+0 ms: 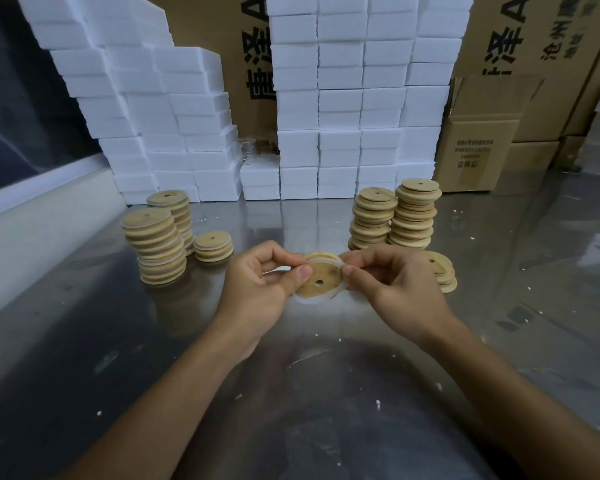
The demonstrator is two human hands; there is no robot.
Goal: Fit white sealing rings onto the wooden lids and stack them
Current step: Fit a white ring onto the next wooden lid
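Above the table's middle I hold a round wooden lid (321, 280) with a small centre hole, tilted toward me. A white sealing ring (303, 299) is stretched partly around its rim. My left hand (260, 289) pinches the lid's left edge, thumb on its face. My right hand (395, 285) pinches the ring at the lid's right edge. Two stacks of ringed lids (156, 251) and a short ringed stack (212, 245) stand at the left. Stacks of bare lids (394, 214) stand at the right, with a low pile (442, 271) behind my right hand.
The steel table (309, 393) carries white crumbs. White foam boxes (340, 98) are piled high along the back. Cardboard cartons (478, 147) stand at the back right. A pale ledge (42, 216) runs along the left edge.
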